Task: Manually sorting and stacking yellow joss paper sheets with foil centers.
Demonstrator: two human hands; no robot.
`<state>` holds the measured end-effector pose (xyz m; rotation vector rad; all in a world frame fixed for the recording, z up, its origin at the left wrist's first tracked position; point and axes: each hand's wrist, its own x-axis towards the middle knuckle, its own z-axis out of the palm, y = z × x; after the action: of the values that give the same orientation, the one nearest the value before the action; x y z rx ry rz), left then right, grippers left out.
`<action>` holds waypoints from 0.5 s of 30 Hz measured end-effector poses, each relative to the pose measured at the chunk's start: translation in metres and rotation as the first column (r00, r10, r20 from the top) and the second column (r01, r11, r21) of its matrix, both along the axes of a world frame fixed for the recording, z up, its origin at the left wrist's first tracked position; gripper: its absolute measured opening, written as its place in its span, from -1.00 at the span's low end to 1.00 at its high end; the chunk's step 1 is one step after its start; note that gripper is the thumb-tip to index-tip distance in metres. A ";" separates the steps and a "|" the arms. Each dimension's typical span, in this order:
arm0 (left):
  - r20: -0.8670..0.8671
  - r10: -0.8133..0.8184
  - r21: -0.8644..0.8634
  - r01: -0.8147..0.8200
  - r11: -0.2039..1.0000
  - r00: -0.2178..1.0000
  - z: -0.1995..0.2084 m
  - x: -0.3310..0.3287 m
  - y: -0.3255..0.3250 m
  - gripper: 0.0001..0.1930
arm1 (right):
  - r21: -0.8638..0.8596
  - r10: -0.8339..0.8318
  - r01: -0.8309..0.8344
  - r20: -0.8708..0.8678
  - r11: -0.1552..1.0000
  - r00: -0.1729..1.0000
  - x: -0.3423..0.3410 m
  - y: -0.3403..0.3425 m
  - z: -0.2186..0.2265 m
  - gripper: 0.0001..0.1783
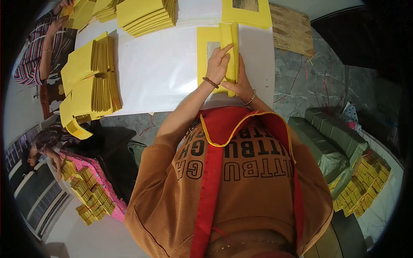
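Observation:
A yellow paper sheet [202, 56] with a silver-grey patch lies on the white table in front of me, its right side folded over into a thick upright strip [228, 33]. My left hand [218, 66] is on the strip from the left, index finger stretched along the fold and the other fingers curled in. From the right, my right hand [241, 84] grips the strip's near part, with the thumb across it and the fingers along its right edge. Another yellow sheet [228, 15] with a grey patch lies just beyond.
Stacks of folded yellow paper [92, 64] line the white table's [150, 64] left side, with more stacks [144, 17] at the back. A person in a striped top [32, 64] handles yellow paper far left. Another person sits lower left near yellow bundles [92, 193]. Green wrapped packs [322, 142] stand right.

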<state>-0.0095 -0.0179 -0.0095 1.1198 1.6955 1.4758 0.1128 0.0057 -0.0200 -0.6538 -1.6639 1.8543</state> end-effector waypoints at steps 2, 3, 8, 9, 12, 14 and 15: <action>-0.068 0.009 -0.034 -0.012 0.999 0.998 0.003 0.005 0.002 -0.58 | -0.023 0.000 -0.001 -0.025 1.000 1.000 -0.001 -0.001 0.000 0.17; -0.067 0.009 -0.034 -0.011 0.999 0.998 0.005 0.006 0.002 -0.58 | -0.023 0.000 0.000 -0.024 1.000 1.000 0.000 -0.001 -0.002 0.17; -0.166 0.014 -0.071 -0.026 0.997 0.986 0.005 0.004 0.002 -0.50 | 0.066 -0.015 0.009 0.085 0.998 0.996 0.002 -0.001 -0.006 0.18; -0.166 0.013 -0.071 -0.025 0.997 0.986 0.004 0.003 0.001 -0.50 | 0.066 -0.016 0.010 0.085 0.998 0.996 0.002 -0.001 -0.006 0.18; -0.096 -0.012 -0.109 0.001 0.994 0.995 0.002 0.001 -0.001 -0.53 | 0.014 -0.011 0.010 0.055 1.000 0.998 0.002 0.000 0.000 0.18; 0.000 0.001 -0.117 -0.001 0.993 1.000 -0.003 0.000 -0.001 -0.59 | -0.004 0.010 -0.010 0.014 1.000 1.000 0.001 0.000 0.004 0.11; 0.000 0.001 -0.117 -0.001 0.993 1.000 -0.006 0.001 -0.001 -0.59 | -0.003 0.010 -0.010 0.014 1.000 1.000 0.001 0.000 0.004 0.11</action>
<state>-0.0086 -0.0188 -0.0150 1.0570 1.7584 1.3581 0.1139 0.0054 -0.0157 -0.6623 -1.6764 1.8638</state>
